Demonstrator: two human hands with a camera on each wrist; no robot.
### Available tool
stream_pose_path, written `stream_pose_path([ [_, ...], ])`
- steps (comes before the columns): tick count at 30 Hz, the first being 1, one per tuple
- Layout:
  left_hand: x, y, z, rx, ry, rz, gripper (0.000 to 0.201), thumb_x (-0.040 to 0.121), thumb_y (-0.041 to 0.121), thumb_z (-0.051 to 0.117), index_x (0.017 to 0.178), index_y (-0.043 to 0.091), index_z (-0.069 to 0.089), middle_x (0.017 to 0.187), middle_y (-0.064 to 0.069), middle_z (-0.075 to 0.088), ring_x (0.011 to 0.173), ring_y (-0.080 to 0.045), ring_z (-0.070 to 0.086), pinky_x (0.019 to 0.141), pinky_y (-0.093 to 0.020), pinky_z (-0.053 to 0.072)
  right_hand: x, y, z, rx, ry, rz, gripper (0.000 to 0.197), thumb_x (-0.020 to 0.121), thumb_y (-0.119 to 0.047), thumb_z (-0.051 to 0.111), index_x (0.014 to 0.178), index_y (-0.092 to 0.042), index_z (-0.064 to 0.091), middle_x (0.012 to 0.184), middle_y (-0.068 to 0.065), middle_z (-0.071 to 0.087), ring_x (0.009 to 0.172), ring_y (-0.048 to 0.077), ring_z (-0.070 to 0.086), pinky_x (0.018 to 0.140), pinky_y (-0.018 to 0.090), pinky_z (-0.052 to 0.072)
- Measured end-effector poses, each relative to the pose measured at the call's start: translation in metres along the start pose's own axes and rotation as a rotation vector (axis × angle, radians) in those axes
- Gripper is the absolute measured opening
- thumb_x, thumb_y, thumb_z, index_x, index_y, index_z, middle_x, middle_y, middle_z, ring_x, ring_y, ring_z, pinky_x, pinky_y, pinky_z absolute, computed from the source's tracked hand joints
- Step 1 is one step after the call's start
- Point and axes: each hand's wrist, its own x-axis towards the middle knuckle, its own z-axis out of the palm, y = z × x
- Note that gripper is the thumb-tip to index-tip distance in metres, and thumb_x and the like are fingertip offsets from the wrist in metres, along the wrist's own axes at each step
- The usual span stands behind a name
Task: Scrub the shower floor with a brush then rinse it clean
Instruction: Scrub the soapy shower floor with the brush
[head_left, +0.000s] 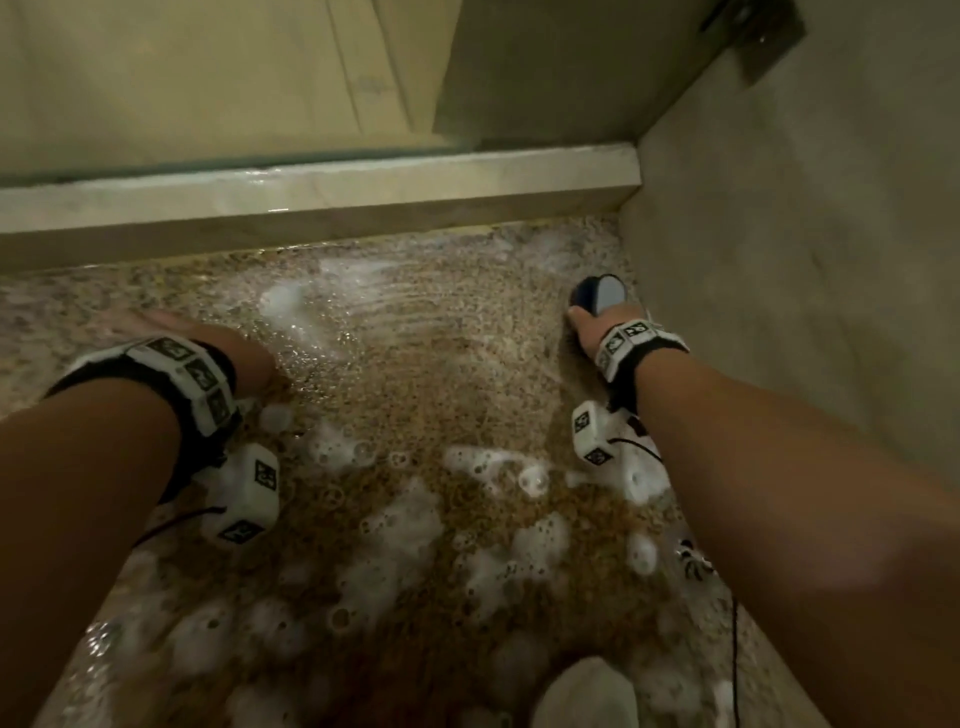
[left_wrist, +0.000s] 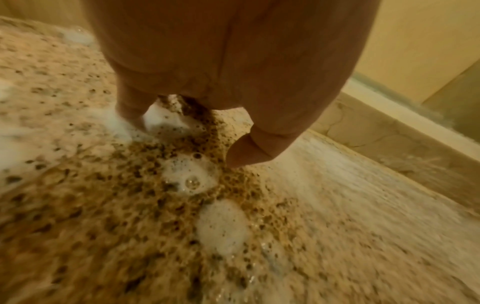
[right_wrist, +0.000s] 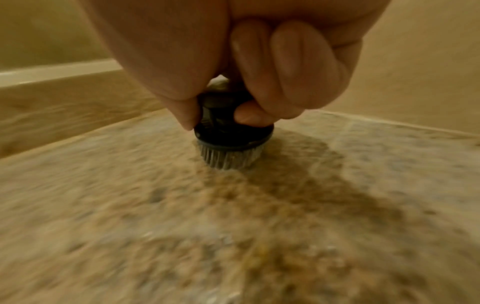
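The speckled stone shower floor (head_left: 457, 395) is wet and patched with white foam (head_left: 395, 525). My right hand (head_left: 589, 330) grips a round dark brush (head_left: 597, 295) near the right wall, at the far right corner. In the right wrist view the fingers and thumb curl round the brush (right_wrist: 231, 131), whose grey bristles (right_wrist: 228, 159) press on the floor (right_wrist: 182, 226). My left hand (head_left: 171, 325) rests flat on the wet floor at the left. In the left wrist view the left hand (left_wrist: 223, 86) props on the soapy floor (left_wrist: 130, 205) with the thumb tip and fingers touching it.
A pale stone curb (head_left: 322, 192) runs across the far side, seen again as a curb (left_wrist: 384, 133) in the left wrist view. A beige wall (head_left: 805, 260) closes the right side. A light-coloured foot or shoe (head_left: 587, 696) stands at the bottom edge. A thin black cable (head_left: 735, 649) hangs from the right wrist.
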Motion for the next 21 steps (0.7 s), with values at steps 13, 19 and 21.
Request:
stream_pose_path([
  [13, 0.062, -0.053, 0.046, -0.446, 0.301, -0.167, 0.108, 0.087, 0.058, 0.068, 0.162, 0.015, 0.002, 0.168, -0.018, -0.005, 0.153, -0.043, 0.003, 0.123, -0.056, 0.017, -0.045, -0.151, 0.024, 0.014, -0.017, -0.27, 0.074, 0.097, -0.052, 0.051, 0.152, -0.008, 0.031, 0.148, 0.017, 0.047, 0.123, 0.037, 0.056, 0.088, 0.041, 0.049],
  [19, 0.036, -0.098, 0.103, -0.806, 0.378, -0.251, 0.096, 0.089, 0.061, 0.062, 0.159, 0.019, 0.01, 0.164, -0.012, 0.013, 0.146, -0.041, 0.03, 0.117, -0.047, 0.032, -0.143, -0.256, 0.108, 0.02, -0.125, -0.679, 0.07, 0.09, -0.056, 0.052, 0.143, -0.013, 0.04, 0.112, 0.01, 0.067, 0.077, 0.029, 0.053, 0.07, 0.037, 0.046],
  [21, 0.02, -0.112, 0.127, -0.835, 0.373, -0.308, 0.095, 0.089, 0.057, 0.064, 0.158, 0.017, 0.013, 0.162, -0.014, 0.016, 0.145, -0.04, 0.033, 0.116, -0.047, 0.034, -0.175, -0.273, 0.126, -0.063, -0.156, -0.771, 0.063, 0.096, -0.047, 0.056, 0.144, -0.009, 0.037, 0.101, 0.008, 0.063, 0.072, 0.027, 0.05, 0.069, 0.037, 0.047],
])
